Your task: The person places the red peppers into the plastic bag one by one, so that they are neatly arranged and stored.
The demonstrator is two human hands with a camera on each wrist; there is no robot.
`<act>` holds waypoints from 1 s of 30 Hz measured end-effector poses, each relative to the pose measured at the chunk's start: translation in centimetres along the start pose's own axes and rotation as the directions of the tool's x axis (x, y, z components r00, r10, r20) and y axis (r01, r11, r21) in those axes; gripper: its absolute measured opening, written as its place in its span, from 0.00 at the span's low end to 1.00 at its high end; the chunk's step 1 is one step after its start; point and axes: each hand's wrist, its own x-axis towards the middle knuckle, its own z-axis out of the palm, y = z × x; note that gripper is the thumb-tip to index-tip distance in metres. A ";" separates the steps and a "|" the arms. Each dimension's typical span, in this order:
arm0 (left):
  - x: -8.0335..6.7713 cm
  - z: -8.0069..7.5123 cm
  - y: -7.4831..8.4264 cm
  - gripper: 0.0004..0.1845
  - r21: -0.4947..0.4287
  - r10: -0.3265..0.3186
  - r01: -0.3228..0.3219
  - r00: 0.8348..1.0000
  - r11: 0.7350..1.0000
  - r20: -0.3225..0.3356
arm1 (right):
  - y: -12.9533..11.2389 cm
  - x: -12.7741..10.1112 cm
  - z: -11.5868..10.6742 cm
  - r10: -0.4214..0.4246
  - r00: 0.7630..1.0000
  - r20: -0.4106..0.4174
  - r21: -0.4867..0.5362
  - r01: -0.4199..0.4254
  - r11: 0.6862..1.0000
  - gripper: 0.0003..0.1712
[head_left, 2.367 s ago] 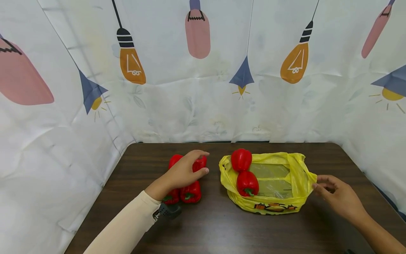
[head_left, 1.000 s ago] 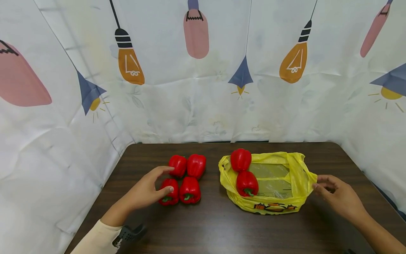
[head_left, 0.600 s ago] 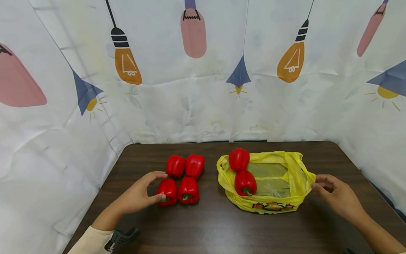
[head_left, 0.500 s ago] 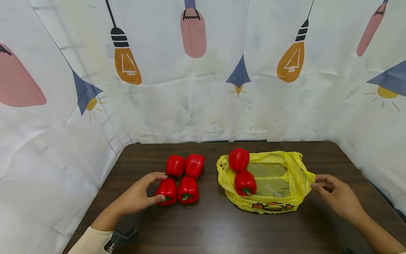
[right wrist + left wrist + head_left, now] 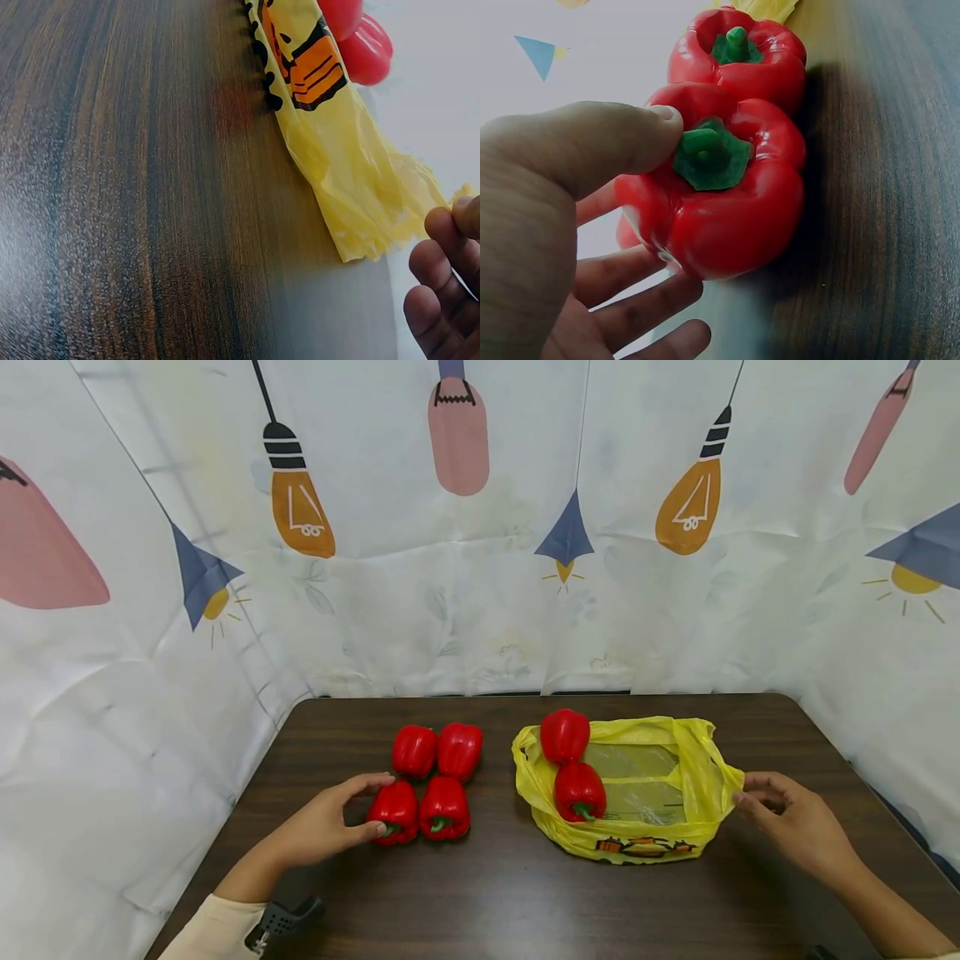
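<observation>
my left hand (image 5: 322, 828) has its fingers cupped round the near-left glossy red bell pepper (image 5: 394, 811) on the dark wood worktop (image 5: 487, 893), right hand (image 5: 795, 827) pinching the yellow plastic bag (image 5: 705, 768) edge, so best grip low and wide, lift straight up.

Six red peppers (image 5: 444, 807), one yellow bag (image 5: 705, 772)
</observation>
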 end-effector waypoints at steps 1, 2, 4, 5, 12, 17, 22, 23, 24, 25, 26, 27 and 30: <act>0.0 0.0 0.0 0.35 0.002 0.001 -0.001 1.000 1.000 0.008 | 0.0 0.0 0.0 -0.001 1.000 0.002 0.001 0.001 1.000 0.31; 0.0 0.0 0.0 0.34 0.000 -0.002 0.002 1.000 1.000 0.013 | 0.0 0.0 0.0 -0.001 1.000 0.003 0.002 0.001 1.000 0.31; 0.0 -0.1 0.0 0.33 -0.005 0.002 -0.002 1.000 1.000 0.020 | -0.1 0.0 0.0 -0.002 1.000 0.006 0.005 0.002 1.000 0.31; 0.0 -0.1 0.0 0.33 -0.007 0.006 -0.005 1.000 1.000 0.024 | -0.1 0.0 0.0 -0.003 1.000 0.006 0.006 0.003 1.000 0.31; -0.1 0.0 -0.1 0.31 -0.013 0.034 -0.034 0.999 0.999 0.006 | -0.2 0.0 0.0 -0.005 1.000 -0.001 0.007 0.005 1.000 0.30; -0.1 0.1 -0.2 0.30 -0.021 0.035 -0.036 0.999 0.999 -0.020 | -0.2 -0.1 0.0 0.005 1.000 0.004 0.009 -0.005 1.000 0.31; -0.2 -0.3 0.0 0.30 -0.022 0.029 -0.031 0.997 0.999 -0.072 | 0.0 -0.1 -0.1 0.012 1.000 0.009 0.008 -0.012 1.000 0.32; -0.2 -0.4 0.1 0.30 -0.021 0.030 -0.032 0.996 0.999 -0.084 | 0.0 -0.1 -0.1 0.011 1.000 0.008 0.007 -0.011 1.000 0.32; -0.2 -0.5 0.2 0.30 -0.016 0.038 -0.040 0.995 0.999 -0.093 | 0.0 0.0 -0.1 0.009 1.000 0.006 0.006 -0.009 1.000 0.32; -0.3 -0.6 0.3 0.29 -0.016 0.048 -0.050 0.994 0.999 -0.099 | 0.1 0.0 -0.1 0.005 1.000 0.001 0.005 -0.005 1.000 0.31; -0.3 -0.8 0.5 0.29 -0.016 0.057 -0.059 0.993 0.998 -0.104 | 0.1 0.0 -0.1 0.003 1.000 -0.003 0.003 -0.003 1.000 0.31; -0.3 -0.9 0.6 0.29 -0.019 0.068 -0.070 0.992 0.997 -0.111 | 0.1 -0.1 -0.1 -0.001 1.000 -0.007 0.000 0.001 1.000 0.31; -0.2 -1.3 1.1 0.30 -0.007 0.093 -0.095 0.987 0.995 -0.129 | 0.2 -0.1 0.0 -0.015 1.000 -0.024 -0.001 0.015 1.000 0.29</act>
